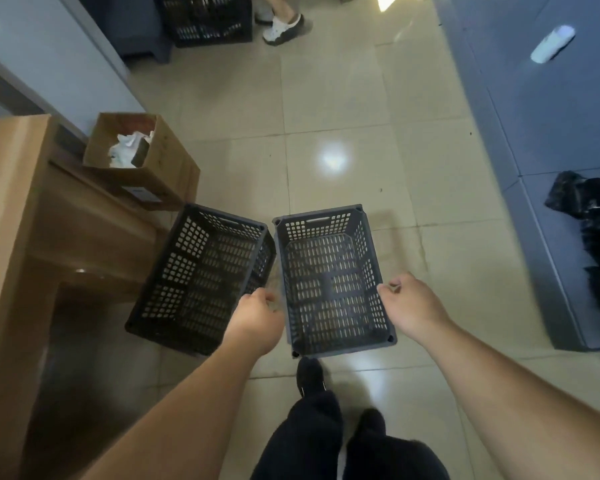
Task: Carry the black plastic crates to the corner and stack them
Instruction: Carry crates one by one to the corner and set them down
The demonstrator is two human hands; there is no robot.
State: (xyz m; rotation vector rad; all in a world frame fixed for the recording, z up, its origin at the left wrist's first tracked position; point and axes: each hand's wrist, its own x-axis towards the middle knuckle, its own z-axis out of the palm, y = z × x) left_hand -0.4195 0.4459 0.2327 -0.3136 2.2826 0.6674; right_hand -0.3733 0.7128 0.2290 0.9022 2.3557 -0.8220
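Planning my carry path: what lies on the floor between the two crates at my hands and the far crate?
In the head view, bare tiled floor separates the two near crates from the far crate; nothing lies there.

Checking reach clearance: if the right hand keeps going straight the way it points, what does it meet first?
The right hand points left toward the right black crate, fingers curled at its right rim. That rim comes first; contact may already exist, but depth is unclear from this view.
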